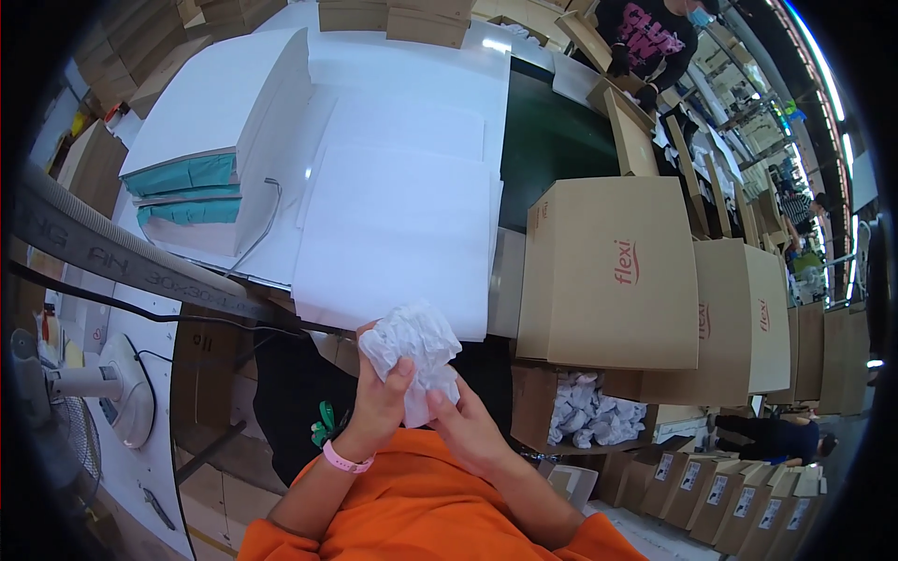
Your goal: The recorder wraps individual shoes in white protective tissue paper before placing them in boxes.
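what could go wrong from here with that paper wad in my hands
1. The crumpled white paper wad is pinched only at its lower part between the left hand and right hand; its loose top may unfold or tear.
2. It is held past the edge of the flat white paper sheets, so a slipped grip would likely drop it out of easy reach.
3. The open brown cardboard box of white paper wads sits low to the right, an awkward reach.

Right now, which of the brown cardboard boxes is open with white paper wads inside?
The low box just right of the hands, tucked under the big closed box. Crumpled white wads show in it; the other boxes along the line look closed.
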`<move>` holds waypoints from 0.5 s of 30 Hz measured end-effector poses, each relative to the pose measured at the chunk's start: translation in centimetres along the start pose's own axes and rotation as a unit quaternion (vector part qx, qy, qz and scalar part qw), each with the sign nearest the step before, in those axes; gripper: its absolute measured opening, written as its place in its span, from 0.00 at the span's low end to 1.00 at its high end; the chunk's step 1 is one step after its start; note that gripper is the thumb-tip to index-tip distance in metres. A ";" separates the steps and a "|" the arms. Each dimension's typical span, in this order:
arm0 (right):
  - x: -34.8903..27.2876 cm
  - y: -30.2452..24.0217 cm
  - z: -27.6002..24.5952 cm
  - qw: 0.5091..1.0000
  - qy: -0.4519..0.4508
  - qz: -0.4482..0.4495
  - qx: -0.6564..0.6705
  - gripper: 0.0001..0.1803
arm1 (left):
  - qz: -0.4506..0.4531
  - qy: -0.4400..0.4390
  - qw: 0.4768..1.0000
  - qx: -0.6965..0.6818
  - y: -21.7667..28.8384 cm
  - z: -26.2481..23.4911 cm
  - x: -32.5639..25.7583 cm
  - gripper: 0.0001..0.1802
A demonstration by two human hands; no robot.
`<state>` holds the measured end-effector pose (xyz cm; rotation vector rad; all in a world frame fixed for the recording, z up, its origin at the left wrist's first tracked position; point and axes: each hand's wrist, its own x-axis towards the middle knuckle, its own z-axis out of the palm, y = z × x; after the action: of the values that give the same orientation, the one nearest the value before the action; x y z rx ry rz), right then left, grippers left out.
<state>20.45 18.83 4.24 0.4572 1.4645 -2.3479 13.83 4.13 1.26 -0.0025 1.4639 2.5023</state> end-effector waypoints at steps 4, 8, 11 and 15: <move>0.9 -1.5 0.8 0.991 0.067 0.008 0.119 0.32 | -0.029 0.009 0.999 0.039 1.6 0.0 0.0 0.44; 0.8 -2.9 -1.1 0.987 0.097 -0.091 0.089 0.39 | -0.028 -0.043 0.994 0.094 6.0 -0.3 0.1 0.53; 0.5 -4.4 -2.9 0.983 -0.036 -0.063 -0.168 0.44 | -0.107 -0.152 0.966 0.179 7.9 -2.5 -0.4 0.59; 0.1 -5.7 -2.8 0.945 -0.158 -0.080 -0.274 0.39 | -0.161 -0.321 0.907 0.218 8.1 -4.9 -0.4 0.60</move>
<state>18.12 23.72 7.50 -0.1816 1.9365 -1.8774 11.91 -3.89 5.80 0.5532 1.5180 1.6350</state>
